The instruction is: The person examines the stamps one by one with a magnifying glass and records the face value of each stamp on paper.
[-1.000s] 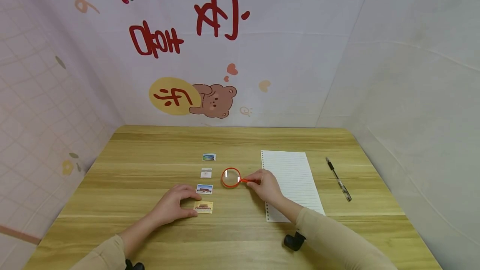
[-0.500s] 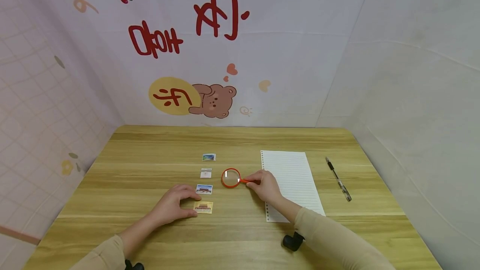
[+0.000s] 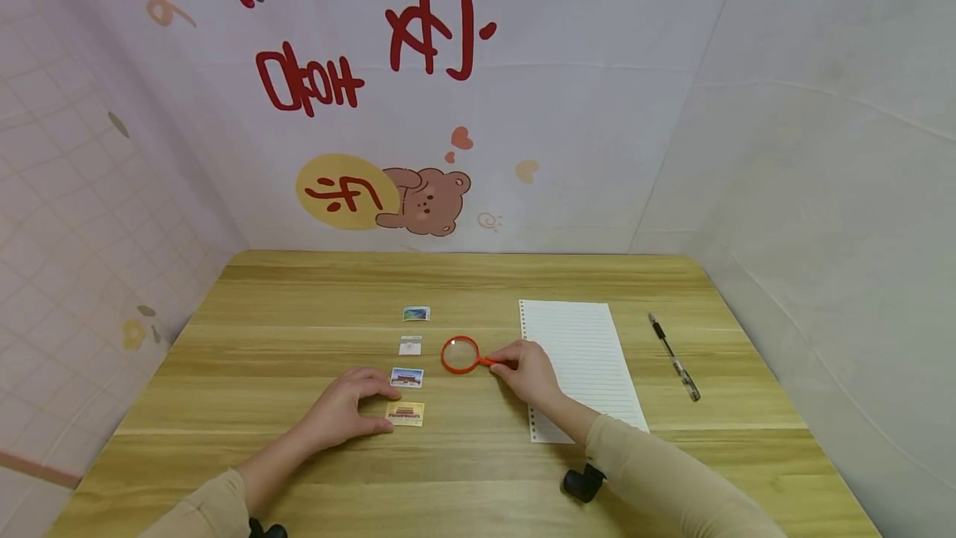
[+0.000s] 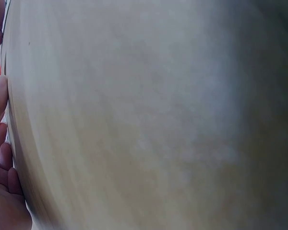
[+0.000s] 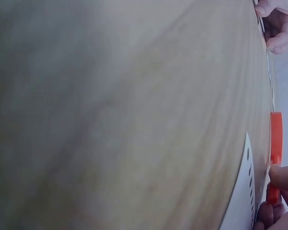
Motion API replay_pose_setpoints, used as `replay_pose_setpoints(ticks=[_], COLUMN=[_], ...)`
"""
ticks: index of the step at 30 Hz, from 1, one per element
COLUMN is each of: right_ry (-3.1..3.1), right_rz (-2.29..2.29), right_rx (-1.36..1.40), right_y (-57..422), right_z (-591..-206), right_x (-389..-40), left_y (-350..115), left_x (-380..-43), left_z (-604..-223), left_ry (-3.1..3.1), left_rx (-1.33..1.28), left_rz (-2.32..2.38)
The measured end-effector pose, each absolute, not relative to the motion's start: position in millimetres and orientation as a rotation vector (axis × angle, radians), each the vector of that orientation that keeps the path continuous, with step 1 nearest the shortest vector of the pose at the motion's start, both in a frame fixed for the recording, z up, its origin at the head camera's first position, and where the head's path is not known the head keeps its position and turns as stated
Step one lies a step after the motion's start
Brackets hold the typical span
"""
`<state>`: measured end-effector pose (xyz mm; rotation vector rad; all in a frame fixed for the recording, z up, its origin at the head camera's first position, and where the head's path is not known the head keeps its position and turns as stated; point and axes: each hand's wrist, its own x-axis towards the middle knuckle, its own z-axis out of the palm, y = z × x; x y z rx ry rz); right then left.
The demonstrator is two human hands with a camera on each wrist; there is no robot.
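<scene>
In the head view my right hand (image 3: 528, 372) pinches the handle of a red-rimmed magnifying glass (image 3: 460, 373) between thumb and fingers. Its round lens is just right of a column of several small stamps. My left hand (image 3: 345, 409) rests on the table at their left with its fingers loosely bent. The thumb and a fingertip are at the left edge of a yellow stamp (image 3: 406, 414), the nearest one. Above it lie a blue-and-white building stamp (image 3: 407, 378), a pale grey stamp (image 3: 410, 345) and a blue-green stamp (image 3: 417, 314). The right wrist view shows the red rim (image 5: 276, 134) edge-on.
A lined sheet of paper (image 3: 582, 339) with punched holes lies partly under my right hand and forearm. Farther right is a black-and-clear pen (image 3: 675, 359). The wooden table (image 3: 299, 289) meets a printed cloth wall (image 3: 582, 106) at the back, with cloth at both sides.
Both hands and the stamps stay in place. The bright glare in the magnifying glass lens has shrunk, and the lens has barely shifted.
</scene>
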<state>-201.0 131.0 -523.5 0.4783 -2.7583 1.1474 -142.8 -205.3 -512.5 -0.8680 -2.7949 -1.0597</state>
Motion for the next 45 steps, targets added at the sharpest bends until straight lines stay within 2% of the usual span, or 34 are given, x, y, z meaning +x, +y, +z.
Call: replay_pose_setpoints(ticks=[18,29,45], right_ry=[-2.701,-2.677,-2.61], right_rz=[1.263,1.538,1.423], right_rx=[0.509,0.353,0.439], right_y=[135.0,142.0,176.8], right_z=[-524.1,-515.5,-495.8], right_x=[-201.1,-199.3,-192.3], left_y=[-205.3,-205.5,-202.7], left_x=[-143.0,-143.5,-148.1], left_z=[-514.5,-514.8,-503.5], left_ry=[-2.79,-2.801,-2.812], left_rx=[-0.865,-0.863,-0.901], left_rz=[-1.082,-1.064,-1.134])
